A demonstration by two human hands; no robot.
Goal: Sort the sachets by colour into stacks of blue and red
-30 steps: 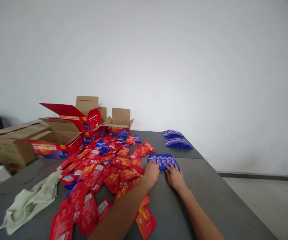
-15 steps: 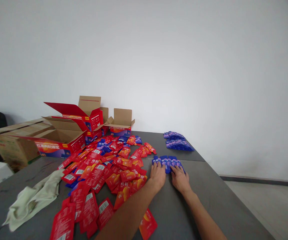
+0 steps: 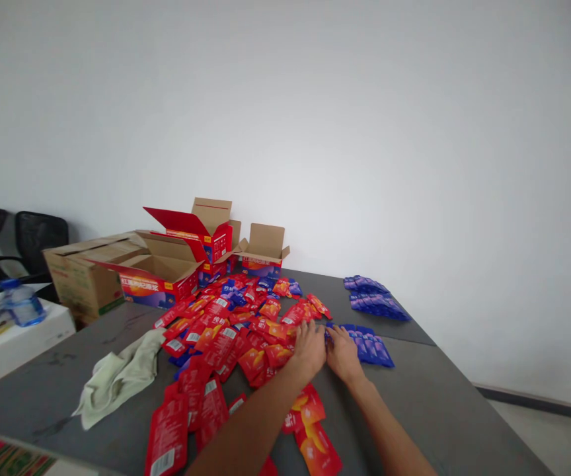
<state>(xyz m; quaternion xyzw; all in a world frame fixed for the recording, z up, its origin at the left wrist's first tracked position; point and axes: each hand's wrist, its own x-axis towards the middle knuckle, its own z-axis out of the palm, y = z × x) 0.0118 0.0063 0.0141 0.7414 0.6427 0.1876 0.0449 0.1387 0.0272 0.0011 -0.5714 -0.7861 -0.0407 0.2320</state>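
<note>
A row of overlapping blue sachets (image 3: 372, 347) lies flat on the dark grey table. My right hand (image 3: 343, 356) is at the row's left end, its fingers bent and closed on a blue sachet there, which they partly hide. Close beside it on the left, my left hand (image 3: 310, 348) reaches forward with fingers stretched out, at the border between the blue row and the heap of red sachets (image 3: 226, 340). No sachet shows clearly in the left hand. Farther back on the right are two stacked rows of blue sachets (image 3: 377, 304).
Open red cartons (image 3: 149, 291) stand behind the heap, with a brown cardboard box (image 3: 80, 277) to their left. A pale cloth (image 3: 121, 380) lies at the left. Beyond it, a water bottle (image 3: 22, 304) stands on a white surface. The table's edge runs down the right.
The view has turned left. My right hand has moved from the middle of the blue row to its left end, near my left hand, uncovering the row's right part.
</note>
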